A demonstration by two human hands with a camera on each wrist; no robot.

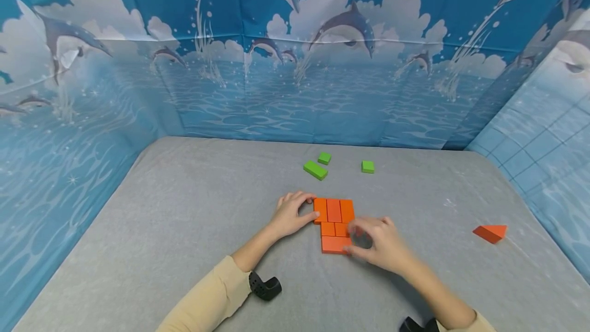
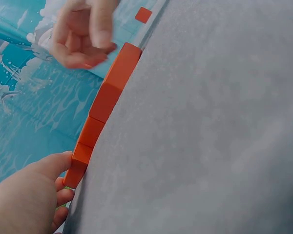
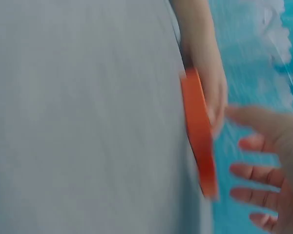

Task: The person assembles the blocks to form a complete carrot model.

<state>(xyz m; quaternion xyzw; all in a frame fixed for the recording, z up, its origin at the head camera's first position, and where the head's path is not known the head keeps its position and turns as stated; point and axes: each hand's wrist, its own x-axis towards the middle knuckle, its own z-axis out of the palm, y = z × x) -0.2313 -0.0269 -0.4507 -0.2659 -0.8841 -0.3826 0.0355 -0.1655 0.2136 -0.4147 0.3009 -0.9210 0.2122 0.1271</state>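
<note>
Several orange blocks (image 1: 334, 210) lie side by side in a flat group on the grey cloth. Three upright rectangles form the far row, two small squares the middle one, and a long block (image 1: 334, 245) lies across the near side. My left hand (image 1: 291, 214) holds the far-left orange block (image 1: 320, 206), thumb on its left edge and index finger by its far corner. At the group's right side is my right hand (image 1: 380, 242), blurred, with nothing in its grasp. Its fingers are spread beside the orange blocks (image 3: 199, 126) in the right wrist view.
Beyond the group lie a long green block (image 1: 315, 170) and two small green blocks, one (image 1: 324, 158) behind it and another (image 1: 367, 167) to its right. An orange triangular block (image 1: 490, 233) lies far right. A dolphin-print curtain (image 1: 286, 101) encloses the grey surface (image 1: 193, 193).
</note>
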